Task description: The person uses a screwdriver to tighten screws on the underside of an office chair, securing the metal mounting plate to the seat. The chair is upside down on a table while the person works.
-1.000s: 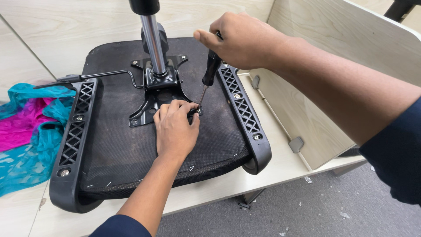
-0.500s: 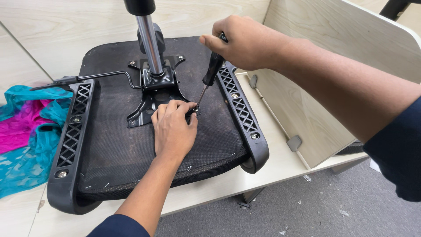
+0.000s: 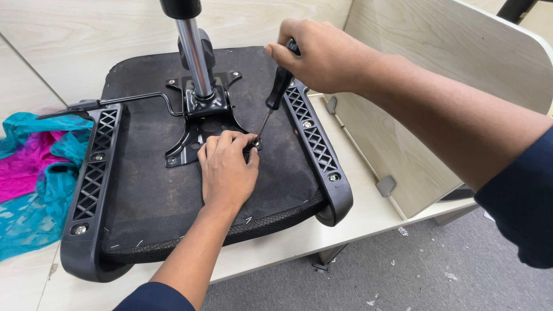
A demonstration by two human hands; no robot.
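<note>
We've got open seat fabric (image 3: 155, 201) left of our left hand (image 3: 227, 170), easy passage there. Straight ahead the chrome post (image 3: 196, 57) and its black bracket (image 3: 199, 124) block the way, with the thin lever (image 3: 132, 99) jutting left. The ribbed side rails (image 3: 317, 138) hem us in, and the wooden panel (image 3: 403, 115) walls off the right.

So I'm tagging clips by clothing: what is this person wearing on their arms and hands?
Both arms have dark navy sleeves pushed up, leaving the forearms bare. The left hand and right hand are bare too: no gloves, rings, watch or wristband visible.
</note>
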